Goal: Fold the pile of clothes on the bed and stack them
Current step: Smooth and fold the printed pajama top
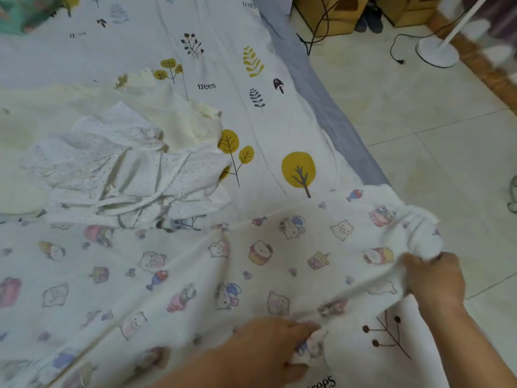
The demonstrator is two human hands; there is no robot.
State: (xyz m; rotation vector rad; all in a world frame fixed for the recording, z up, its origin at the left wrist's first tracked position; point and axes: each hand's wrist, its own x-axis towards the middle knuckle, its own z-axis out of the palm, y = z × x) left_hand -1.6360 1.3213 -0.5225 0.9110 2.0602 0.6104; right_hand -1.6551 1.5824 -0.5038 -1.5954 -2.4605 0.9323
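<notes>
A white garment printed with cartoon animals (173, 273) lies spread across the near part of the bed. My right hand (432, 278) grips its gathered, elasticated end at the bed's right edge. My left hand (268, 345) pinches the garment's lower edge near the front. Behind it lies a crumpled white dotted garment (120, 169), and a cream ribbed garment (179, 113) lies partly under that one.
The bed sheet (251, 113) is white with yellow trees and leaves. A tiled floor (419, 107) lies to the right, with a white fan base (437, 53), black cables and cardboard boxes (333, 15). A green item (16, 12) sits at the far left corner.
</notes>
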